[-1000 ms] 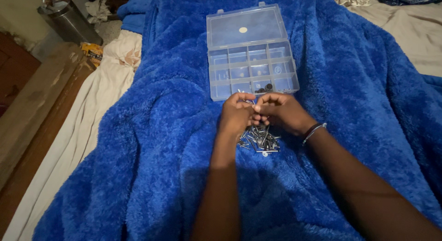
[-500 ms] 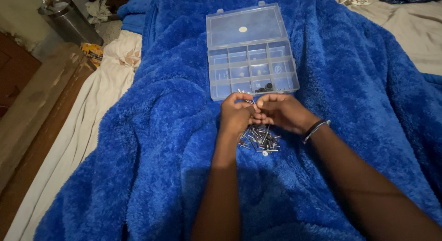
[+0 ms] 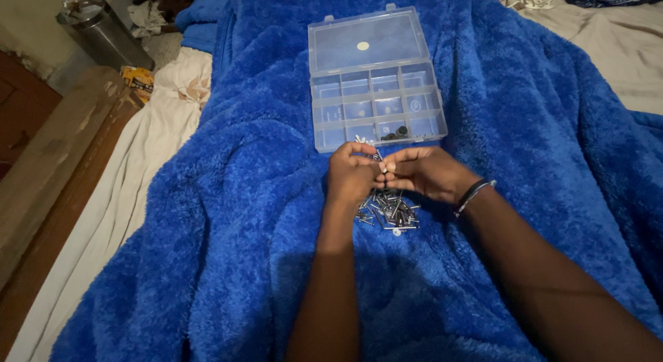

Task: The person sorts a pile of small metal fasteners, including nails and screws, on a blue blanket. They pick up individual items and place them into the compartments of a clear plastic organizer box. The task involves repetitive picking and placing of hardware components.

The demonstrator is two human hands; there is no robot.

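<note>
My left hand [image 3: 350, 175] and right hand [image 3: 425, 172] meet fingertip to fingertip over the pile of small metal screws [image 3: 388, 211] in the middle of the blue fleece blanket [image 3: 228, 217]. Both are pinched together on what looks like a single small screw [image 3: 378, 157], though it is too tiny to be sure. The clear plastic organiser box [image 3: 376, 103] lies open just beyond my fingers, toward the blanket's far edge, a few dark pieces in its near row.
</note>
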